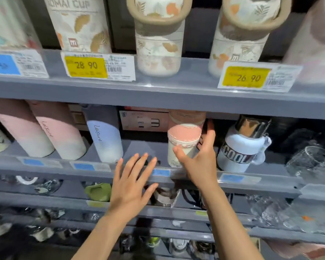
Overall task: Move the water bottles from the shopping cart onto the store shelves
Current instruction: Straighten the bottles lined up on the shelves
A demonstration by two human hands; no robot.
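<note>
**Pink bottle on the middle shelf**

My right hand point(201, 158) wraps the pink-and-white bottle point(182, 141), thumb in front, fingers behind, standing upright on the grey shelf point(101, 167). My left hand point(133, 177) hovers just beside it, fingers spread, holding nothing.

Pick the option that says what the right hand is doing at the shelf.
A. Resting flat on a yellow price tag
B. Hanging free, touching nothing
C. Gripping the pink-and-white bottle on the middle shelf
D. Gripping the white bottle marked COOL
C: the right hand has thumb and fingers wrapped round the pink-and-white bottle, while the COOL bottle stands untouched beside it.
</note>
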